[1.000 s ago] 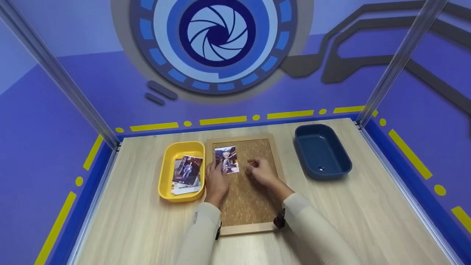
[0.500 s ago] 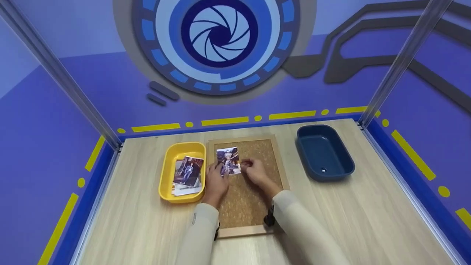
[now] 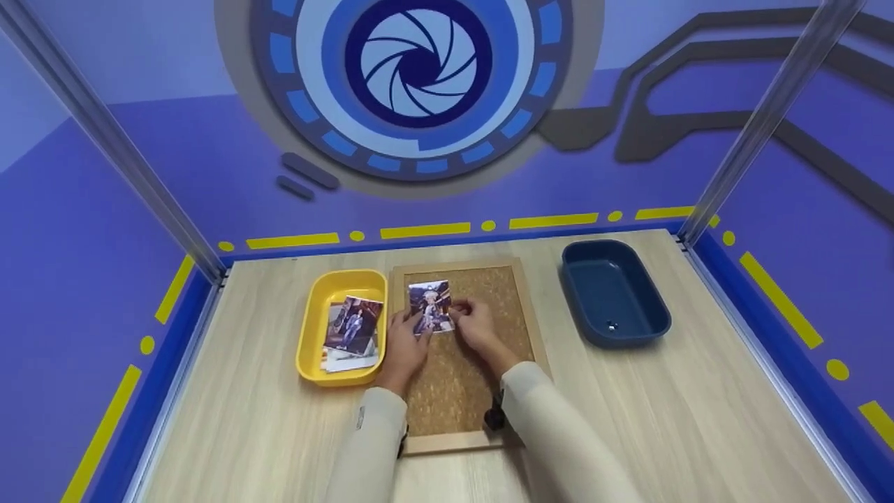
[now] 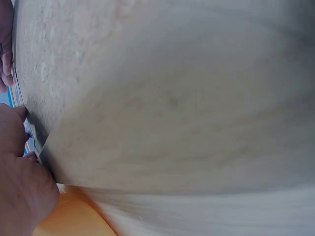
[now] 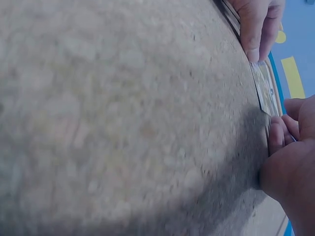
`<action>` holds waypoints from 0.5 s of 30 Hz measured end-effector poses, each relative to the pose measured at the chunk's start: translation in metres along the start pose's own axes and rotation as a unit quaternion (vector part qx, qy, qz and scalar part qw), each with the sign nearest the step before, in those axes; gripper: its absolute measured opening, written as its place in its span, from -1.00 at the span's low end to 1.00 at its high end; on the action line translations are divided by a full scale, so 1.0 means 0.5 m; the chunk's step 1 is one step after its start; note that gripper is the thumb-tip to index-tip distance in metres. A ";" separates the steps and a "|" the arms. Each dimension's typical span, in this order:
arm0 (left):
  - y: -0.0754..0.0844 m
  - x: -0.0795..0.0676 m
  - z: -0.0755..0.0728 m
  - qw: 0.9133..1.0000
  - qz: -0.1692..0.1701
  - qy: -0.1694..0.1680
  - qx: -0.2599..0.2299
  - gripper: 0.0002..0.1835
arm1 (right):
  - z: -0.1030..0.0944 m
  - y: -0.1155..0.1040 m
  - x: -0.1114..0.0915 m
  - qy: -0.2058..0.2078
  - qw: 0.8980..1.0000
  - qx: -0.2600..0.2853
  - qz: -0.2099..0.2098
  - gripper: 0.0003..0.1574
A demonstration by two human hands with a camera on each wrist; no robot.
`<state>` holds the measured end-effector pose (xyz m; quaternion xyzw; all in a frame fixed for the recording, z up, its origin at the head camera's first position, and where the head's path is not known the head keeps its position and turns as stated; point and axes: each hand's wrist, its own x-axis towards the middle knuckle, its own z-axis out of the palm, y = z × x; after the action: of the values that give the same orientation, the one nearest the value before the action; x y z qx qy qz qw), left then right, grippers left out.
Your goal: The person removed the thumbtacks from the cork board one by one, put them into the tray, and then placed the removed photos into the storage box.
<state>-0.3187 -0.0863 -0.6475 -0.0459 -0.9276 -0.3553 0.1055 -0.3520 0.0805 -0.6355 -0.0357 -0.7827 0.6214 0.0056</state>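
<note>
A printed photo [image 3: 431,300] lies on the upper left of a cork board [image 3: 475,391] with a wooden frame. My left hand [image 3: 405,353] rests at the photo's lower left corner, with fairly straight fingers pressing on it. My right hand [image 3: 482,328], its fingers curled, pinches at the photo's right edge. Its fingertips are partly hidden. In the right wrist view, the photo [image 5: 266,91] shows between my left hand [image 5: 258,27] above and my right hand [image 5: 295,147] below. The left wrist view shows my left hand [image 4: 24,167] close over the board's edge.
A yellow tray [image 3: 307,342] holding several photos [image 3: 355,325] stands just left of the board. To the right is a navy tray [image 3: 607,293] with a small shiny thing [image 3: 612,325] in it. Patterned walls enclose the back and sides of the wooden table [image 3: 244,419].
My right hand has moved left across the board until its fingertips met the photo's right edge. My left hand has stayed at the photo's lower left, and the photo lies nearly unchanged.
</note>
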 end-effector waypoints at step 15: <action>-0.005 0.000 0.007 1.000 0.015 0.023 -0.004 -0.56 | 0.032 -0.016 0.032 0.007 1.000 0.000 0.027 -0.70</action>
<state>-0.3199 -0.0859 -0.6516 -0.0521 -0.9226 -0.3588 0.1319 -0.3691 0.0644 -0.6320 -0.0609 -0.7814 0.6210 -0.0058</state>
